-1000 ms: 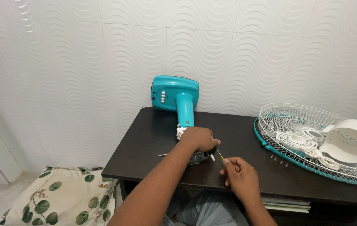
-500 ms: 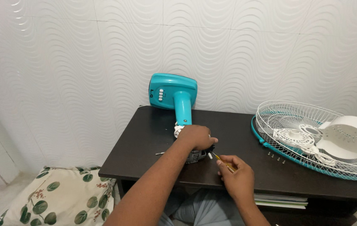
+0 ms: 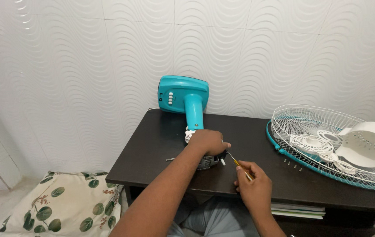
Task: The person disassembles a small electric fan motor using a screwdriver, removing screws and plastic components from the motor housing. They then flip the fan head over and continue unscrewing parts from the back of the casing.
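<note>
The fan motor (image 3: 208,161) lies on its side near the front of the dark bench (image 3: 152,145), at the end of the teal stand (image 3: 186,98), whose base leans on the wall. The left hand (image 3: 208,142) is closed over the motor's top, pinning it; the right hand (image 3: 253,186) pinches a thin yellow-handled screwdriver (image 3: 236,162), tip aimed at the motor's side. The motor looks dense and stiff, best held by its casing, not its shaft. A loose screw (image 3: 170,159) lies left of it. Further right rest a white wire guard (image 3: 328,147), a white cover (image 3: 367,144) and small screws (image 3: 292,163). A leaf-print cushion (image 3: 55,206) sits on the floor
</note>
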